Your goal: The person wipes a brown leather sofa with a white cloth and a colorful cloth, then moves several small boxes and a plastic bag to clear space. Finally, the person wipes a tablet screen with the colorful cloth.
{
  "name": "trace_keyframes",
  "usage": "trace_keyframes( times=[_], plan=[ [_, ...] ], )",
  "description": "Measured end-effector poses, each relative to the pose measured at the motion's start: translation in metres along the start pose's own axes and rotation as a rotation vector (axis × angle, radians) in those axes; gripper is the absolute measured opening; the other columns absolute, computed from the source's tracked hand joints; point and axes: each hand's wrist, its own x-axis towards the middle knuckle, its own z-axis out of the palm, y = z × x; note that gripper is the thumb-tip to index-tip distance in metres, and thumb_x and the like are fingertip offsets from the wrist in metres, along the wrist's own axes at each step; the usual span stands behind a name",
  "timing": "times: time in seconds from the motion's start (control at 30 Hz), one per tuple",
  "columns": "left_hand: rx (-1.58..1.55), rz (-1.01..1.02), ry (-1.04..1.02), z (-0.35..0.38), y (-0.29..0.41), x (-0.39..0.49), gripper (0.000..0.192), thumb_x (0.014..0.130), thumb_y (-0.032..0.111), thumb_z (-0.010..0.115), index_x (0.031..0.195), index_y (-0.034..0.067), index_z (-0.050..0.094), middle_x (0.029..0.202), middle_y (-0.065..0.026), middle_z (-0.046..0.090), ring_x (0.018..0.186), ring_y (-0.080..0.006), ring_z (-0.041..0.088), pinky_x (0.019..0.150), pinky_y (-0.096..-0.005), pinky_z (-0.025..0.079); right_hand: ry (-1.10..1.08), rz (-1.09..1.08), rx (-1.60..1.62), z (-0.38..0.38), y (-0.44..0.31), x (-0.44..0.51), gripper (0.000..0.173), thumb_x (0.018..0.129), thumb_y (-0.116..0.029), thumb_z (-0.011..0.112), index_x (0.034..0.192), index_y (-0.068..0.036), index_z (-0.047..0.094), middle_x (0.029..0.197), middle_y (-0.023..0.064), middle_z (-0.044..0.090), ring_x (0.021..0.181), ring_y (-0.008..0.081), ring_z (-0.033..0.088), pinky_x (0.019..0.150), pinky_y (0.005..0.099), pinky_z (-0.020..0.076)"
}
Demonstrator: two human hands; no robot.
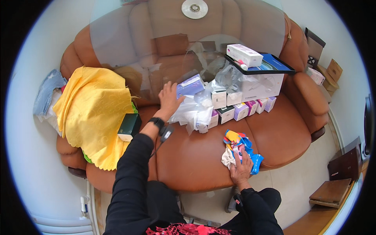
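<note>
My left hand [170, 100] reaches over the sofa seat, fingers spread and holding nothing. It is right beside a purple tissue pack [191, 85]; whether the fingertips touch it is unclear. Crumpled clear plastic bags [191, 110] lie just below that pack, partly over other packs. My right hand [242, 168] is closed on a bunched multicoloured cloth [251, 147] in blue, yellow and red, at the front of the brown leather sofa [194, 158]. Its fingers hide part of the fabric. A beige bit of cloth [228, 157] shows at its left.
Several tissue packs [241, 111] line the seat, with a white carton [261, 86] above them. A black-edged tray [273, 71] carries a white tissue pack [244, 55]. At left lie a yellow cloth [94, 108] and a dark green box [129, 127]. A clear panel [117, 44] covers the backrest.
</note>
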Motion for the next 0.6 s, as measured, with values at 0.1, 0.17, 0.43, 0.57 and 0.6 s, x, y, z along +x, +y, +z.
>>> trace_keyframes(
  times=[0.1,0.17,0.43,0.57,0.6],
  plan=[
    [-0.020,0.022,-0.043,0.036,0.042,0.043,0.084,0.076,0.031,0.078,0.145,0.008,0.034,0.146,-0.0233,0.037,0.137,-0.0383,0.033,0.105,-0.0532,0.030,-0.014,0.005,-0.003,0.000,0.001,0.000,0.058,0.075,-0.023,0.061,0.133,-0.015,0.057,0.147,0.0165,0.042,0.131,0.0363,0.042,0.105,0.0484,0.0315],
    [0.085,0.008,-0.160,0.054,0.062,0.064,0.094,0.074,0.027,0.079,0.150,0.010,0.025,0.146,-0.0239,0.036,0.136,-0.0385,0.034,0.105,-0.0556,0.030,-0.015,0.006,0.001,0.001,0.001,0.001,0.059,0.075,-0.023,0.061,0.133,-0.015,0.057,0.148,0.0165,0.041,0.131,0.0361,0.042,0.105,0.0482,0.0313],
    [0.062,-0.094,-0.145,0.060,0.056,0.072,0.071,0.072,0.013,0.071,0.135,0.008,0.039,0.122,-0.0145,0.055,0.118,-0.0346,0.054,0.094,-0.0537,0.038,-0.008,0.015,0.004,0.003,0.002,-0.001,0.059,0.074,-0.022,0.061,0.133,-0.015,0.056,0.149,0.0158,0.040,0.132,0.0356,0.042,0.105,0.0477,0.0307],
    [-0.263,-0.186,0.159,0.015,0.025,0.066,0.063,0.075,0.017,0.072,0.129,0.005,0.042,0.121,-0.0164,0.057,0.114,-0.0402,0.055,0.091,-0.0500,0.044,0.001,0.008,0.014,0.002,0.001,0.000,0.059,0.075,-0.022,0.061,0.133,-0.015,0.057,0.149,0.0157,0.040,0.132,0.0356,0.041,0.106,0.0476,0.0306],
    [-0.393,-0.194,0.214,0.000,0.012,0.061,0.067,0.076,0.019,0.072,0.133,0.002,0.040,0.125,-0.0192,0.056,0.116,-0.0412,0.054,0.094,-0.0478,0.044,-0.003,0.013,0.021,0.001,0.000,0.001,0.059,0.075,-0.022,0.061,0.133,-0.015,0.057,0.149,0.0157,0.040,0.132,0.0356,0.041,0.106,0.0475,0.0306]
  ],
)
